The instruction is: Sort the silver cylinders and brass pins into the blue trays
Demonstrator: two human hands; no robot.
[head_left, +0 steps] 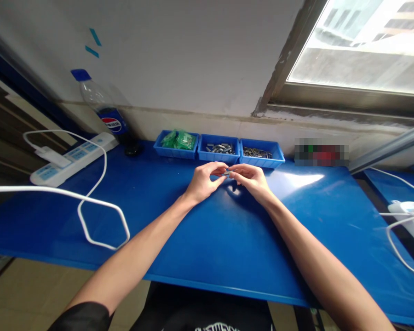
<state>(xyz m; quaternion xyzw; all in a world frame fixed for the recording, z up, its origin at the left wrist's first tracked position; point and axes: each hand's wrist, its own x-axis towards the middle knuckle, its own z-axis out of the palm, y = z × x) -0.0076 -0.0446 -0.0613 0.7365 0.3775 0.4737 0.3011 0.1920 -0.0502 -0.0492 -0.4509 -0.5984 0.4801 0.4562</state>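
My left hand [207,180] and my right hand [250,179] meet over the blue table, fingertips pinched together. Between them is a small silvery metal piece [227,173], held at both ends; its fine shape is too small to make out. Just beyond the hands stand three blue bins in a row. Green plastic bags [180,139] fill the left bin [175,153]. Short silvery metal pieces [222,148] lie in the middle bin [218,158]. Thin, dark metal pins or screws [257,152] lie in the right bin [262,162].
A cola bottle [112,120] stands at the back left beside a white power strip [74,158]. Its white cable [103,243] loops over the blue table [193,243]. At the back right lies a pixelated item [321,153]. A window [359,50] is above.
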